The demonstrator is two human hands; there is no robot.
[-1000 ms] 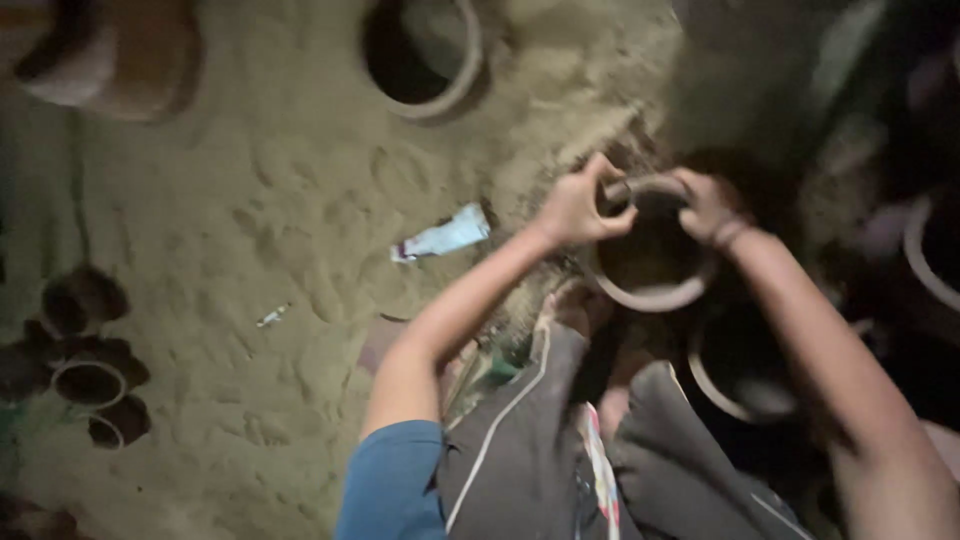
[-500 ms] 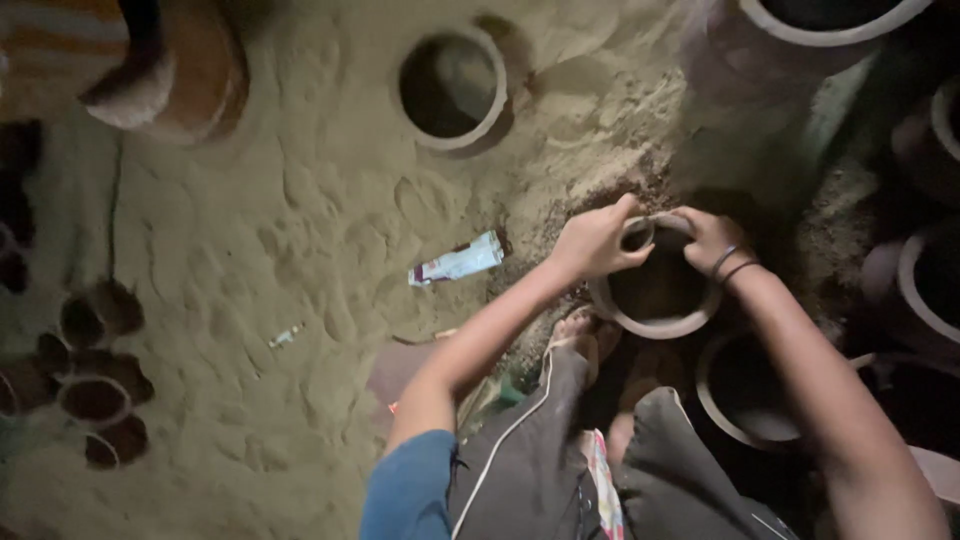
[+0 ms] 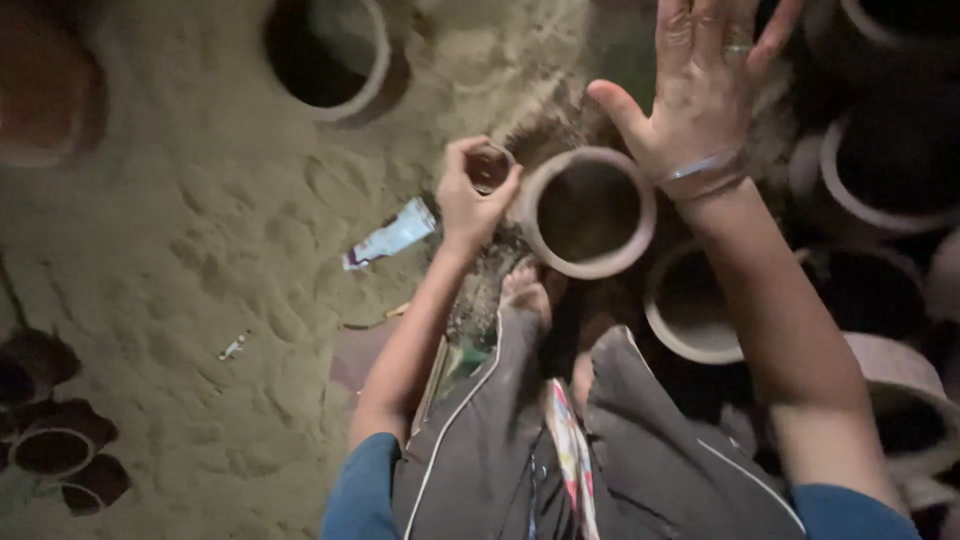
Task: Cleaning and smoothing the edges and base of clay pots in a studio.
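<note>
Head view, looking down at sandy ground [image 3: 200,230]. I see the left hand [image 3: 470,195] closed around a small round brown clay cup [image 3: 489,167], fingers wrapped about its rim, mouth of the cup facing up. The cup sits just beside the left rim of a larger round clay pot with a pale rim [image 3: 587,210], which stands in the sand directly ahead of the knees. The right hand [image 3: 700,90] is raised above and beyond that pot, fingers spread wide, palm flat, holding nothing; thin bangles circle the wrist and a ring shows on one finger.

To the right of the pale-rimmed pot, more clay pots crowd together: one open-mouthed pot [image 3: 690,305] touching its lower right side, others darker toward the right edge, details lost in shadow. Another wide-mouthed clay pot [image 3: 325,50] stands near the top edge of the sand. A crumpled blue-and-white wrapper [image 3: 392,235] lies on the sand left of the left wrist. A cluster of small dark clay cups [image 3: 50,440] sits at the lower left corner. Grey trousers with a white stripe [image 3: 500,450] fill the bottom.
</note>
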